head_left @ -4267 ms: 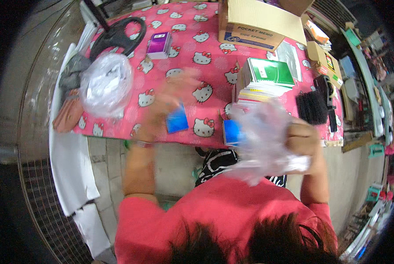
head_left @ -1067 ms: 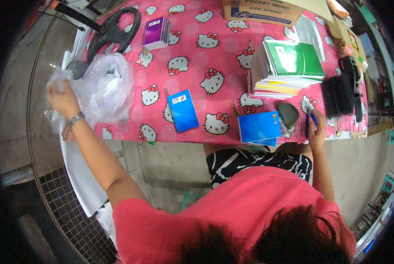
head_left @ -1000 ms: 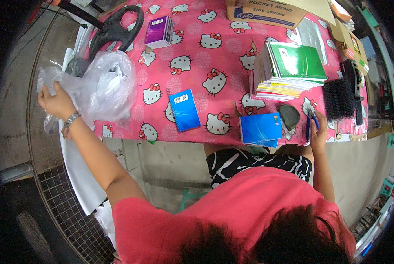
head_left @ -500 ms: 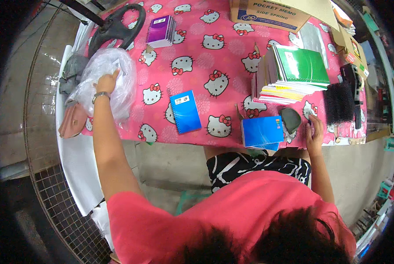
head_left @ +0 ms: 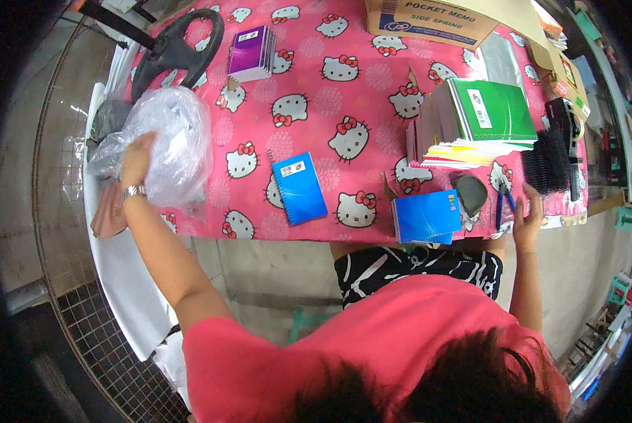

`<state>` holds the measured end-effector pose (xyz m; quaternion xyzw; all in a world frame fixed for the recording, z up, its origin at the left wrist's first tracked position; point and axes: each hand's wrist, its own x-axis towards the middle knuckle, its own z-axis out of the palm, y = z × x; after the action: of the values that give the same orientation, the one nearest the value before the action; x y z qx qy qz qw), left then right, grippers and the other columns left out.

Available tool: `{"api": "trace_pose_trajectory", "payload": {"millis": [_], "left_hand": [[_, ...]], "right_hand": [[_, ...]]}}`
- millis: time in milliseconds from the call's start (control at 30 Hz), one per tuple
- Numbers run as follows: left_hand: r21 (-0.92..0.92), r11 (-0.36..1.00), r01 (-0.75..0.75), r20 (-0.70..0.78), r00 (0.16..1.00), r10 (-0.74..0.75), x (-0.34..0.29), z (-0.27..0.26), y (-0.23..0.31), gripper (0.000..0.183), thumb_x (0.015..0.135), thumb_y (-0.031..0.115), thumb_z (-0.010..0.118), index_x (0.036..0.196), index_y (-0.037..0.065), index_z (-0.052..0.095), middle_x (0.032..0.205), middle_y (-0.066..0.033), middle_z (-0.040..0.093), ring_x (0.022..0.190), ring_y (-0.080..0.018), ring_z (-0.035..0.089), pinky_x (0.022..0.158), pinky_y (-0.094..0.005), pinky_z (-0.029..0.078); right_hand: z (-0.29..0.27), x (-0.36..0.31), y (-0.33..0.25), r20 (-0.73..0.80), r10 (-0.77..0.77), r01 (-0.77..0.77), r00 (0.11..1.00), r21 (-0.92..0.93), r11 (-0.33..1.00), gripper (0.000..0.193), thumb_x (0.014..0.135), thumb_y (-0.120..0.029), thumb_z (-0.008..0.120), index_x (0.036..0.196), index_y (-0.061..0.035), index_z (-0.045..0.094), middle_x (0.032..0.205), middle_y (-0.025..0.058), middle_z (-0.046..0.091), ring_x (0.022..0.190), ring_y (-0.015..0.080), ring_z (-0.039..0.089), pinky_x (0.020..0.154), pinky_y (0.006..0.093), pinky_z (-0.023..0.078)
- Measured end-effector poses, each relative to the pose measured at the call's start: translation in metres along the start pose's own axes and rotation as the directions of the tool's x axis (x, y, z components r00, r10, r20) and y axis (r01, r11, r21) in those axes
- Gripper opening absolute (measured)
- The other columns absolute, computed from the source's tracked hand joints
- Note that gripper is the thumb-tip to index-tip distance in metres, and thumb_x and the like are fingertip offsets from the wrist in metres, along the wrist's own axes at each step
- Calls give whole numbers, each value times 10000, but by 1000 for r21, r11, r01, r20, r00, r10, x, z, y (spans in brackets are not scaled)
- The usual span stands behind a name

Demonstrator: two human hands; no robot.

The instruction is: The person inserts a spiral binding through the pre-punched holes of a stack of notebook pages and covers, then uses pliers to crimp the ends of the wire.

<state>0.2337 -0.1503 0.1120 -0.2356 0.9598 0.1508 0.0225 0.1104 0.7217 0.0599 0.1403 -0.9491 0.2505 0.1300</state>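
Observation:
On the left, my left hand [head_left: 138, 159] is closed on the edge of a clear plastic bag [head_left: 178, 158] bunched on the table; its fingertips are partly hidden by the film. My right hand [head_left: 529, 220] rests at the table's front edge, thumb and fingers apart, beside small pliers [head_left: 501, 210] with dark blue handles. Left of the pliers lie a grey-green rounded pad [head_left: 470, 195] and a small stack of blue spiral notebooks [head_left: 426, 216]. A single blue spiral notebook [head_left: 300, 188] lies flat at the middle of the table.
Green notebooks [head_left: 496, 109] top a tall pile at right, next to black spiral coils [head_left: 546, 161]. Purple notebooks [head_left: 251, 53] and a black steering wheel [head_left: 178, 53] are at far left. A cardboard box [head_left: 432, 22] stands at the back. A pink pouch [head_left: 108, 211] lies near the left edge.
My left hand has drawn back leftward and nearer across the plastic bag. My right hand has come away from the pliers, whose handles now show. The view has shifted slightly.

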Motion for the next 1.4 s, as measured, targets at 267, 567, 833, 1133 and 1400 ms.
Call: {"api": "trace_pose_trajectory", "payload": {"millis": [267,567,833,1133,1400], "left_hand": [[113,922,370,-536,804,-257,12,51,18,823,831,743,414,1418,167,439,1464,-108,426,1369,-397,331,1065,-702,92],[576,782,239,-121,971,-208,54,75,-93,373,867,270,481,1011,4,699,1098,-204,659,1069,-359,610,925,-421,445],[538,841,56,29,996,-85,63,71,-82,252,835,218,549,939,41,695,977,-188,698,937,-335,657,801,-403,491],[-323,934,-156,-541,840,-47,-144,90,181,250,913,156,582,1081,-14,657,1095,-152,673,1045,-267,616,922,-376,442],[-326,918,-226,-413,907,76,-252,193,356,235,873,86,623,1101,39,647,1236,-146,604,1183,-302,543,1015,-399,404]], "right_hand": [[1,32,-11,-52,-66,70,996,78,994,264,896,-6,554,1157,2,587,1145,152,618,1073,290,596,941,366,447],[3,2,13,-28,15,-11,999,119,993,230,891,1,561,1111,-10,626,1040,142,659,1002,266,625,893,356,470],[-13,3,-9,-36,-31,33,999,66,997,209,860,17,563,1052,-15,640,1006,144,657,977,277,636,851,344,477],[18,12,43,-186,-26,-13,982,-205,979,212,846,-167,625,1032,-69,656,1065,133,634,980,346,596,839,447,483],[25,29,66,-188,65,-126,980,-331,935,248,857,-251,592,1061,-123,650,1116,107,610,1014,314,574,834,443,473]]}}
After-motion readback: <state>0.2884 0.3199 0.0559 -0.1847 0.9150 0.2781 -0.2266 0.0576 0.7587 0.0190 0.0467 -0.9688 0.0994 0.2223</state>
